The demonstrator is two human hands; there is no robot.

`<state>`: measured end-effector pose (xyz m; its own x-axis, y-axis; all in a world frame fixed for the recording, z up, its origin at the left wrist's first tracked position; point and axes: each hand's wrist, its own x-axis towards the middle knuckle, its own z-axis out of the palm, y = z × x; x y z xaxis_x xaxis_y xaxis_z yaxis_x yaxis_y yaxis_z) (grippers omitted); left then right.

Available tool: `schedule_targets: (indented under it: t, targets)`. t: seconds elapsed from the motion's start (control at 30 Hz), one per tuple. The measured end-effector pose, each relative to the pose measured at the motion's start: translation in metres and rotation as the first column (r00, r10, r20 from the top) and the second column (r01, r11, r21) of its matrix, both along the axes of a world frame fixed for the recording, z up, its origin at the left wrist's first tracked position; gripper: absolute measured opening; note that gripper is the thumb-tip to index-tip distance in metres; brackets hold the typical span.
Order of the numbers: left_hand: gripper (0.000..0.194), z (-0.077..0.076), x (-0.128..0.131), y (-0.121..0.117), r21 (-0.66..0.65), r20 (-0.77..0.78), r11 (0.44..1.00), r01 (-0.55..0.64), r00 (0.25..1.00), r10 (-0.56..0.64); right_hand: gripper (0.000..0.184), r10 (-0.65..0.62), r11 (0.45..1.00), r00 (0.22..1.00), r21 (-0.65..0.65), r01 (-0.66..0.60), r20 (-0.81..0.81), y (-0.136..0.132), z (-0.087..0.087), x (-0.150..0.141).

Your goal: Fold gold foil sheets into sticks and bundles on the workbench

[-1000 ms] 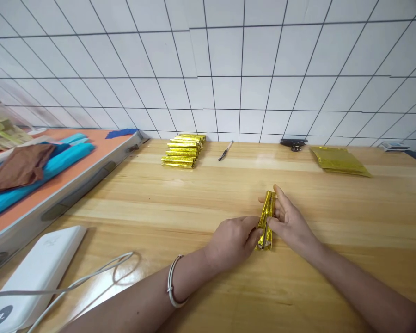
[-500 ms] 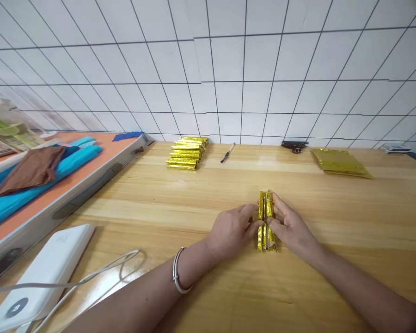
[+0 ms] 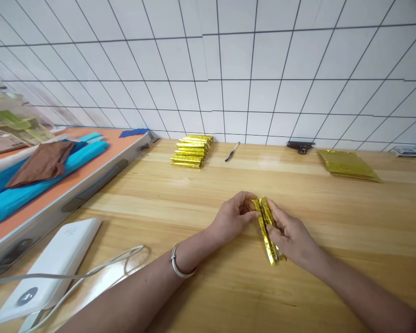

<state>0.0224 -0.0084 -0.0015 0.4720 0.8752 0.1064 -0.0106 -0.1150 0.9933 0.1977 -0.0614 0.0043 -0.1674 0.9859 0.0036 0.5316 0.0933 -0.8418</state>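
Our left hand pinches gold foil strip near upper end, fingers nearly closed; our right hand grips its right side, thumb on top.

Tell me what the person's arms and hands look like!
Both forearms are bare, with no sleeves in view. The left hand and right hand wear no gloves. A thin, rounded, silvery bangle circles the left wrist; none shows on the right.
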Motion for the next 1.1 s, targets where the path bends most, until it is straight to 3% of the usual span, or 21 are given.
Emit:
schedule_targets:
  t: [0.5,0.83,1.1]
  targets:
    - [0.029,0.0001,0.0004,-0.0008,-0.086,0.246,0.996,0.029,0.969,-0.007,0.059,0.035,0.999,0.999,0.04,-0.035,0.005,0.0034,-0.0033,0.0032]
    - [0.033,0.0022,0.0037,-0.0019,-0.084,0.146,0.996,-0.044,0.988,0.056,0.058,0.006,1.0,1.0,0.025,-0.006,0.006,0.0013,0.0008,0.0001]
    - [0.026,-0.0016,0.0025,0.0003,-0.104,0.154,0.994,-0.017,0.988,0.033,0.06,0.034,0.998,0.999,-0.061,-0.034,-0.007,-0.0001,0.0055,-0.0031]
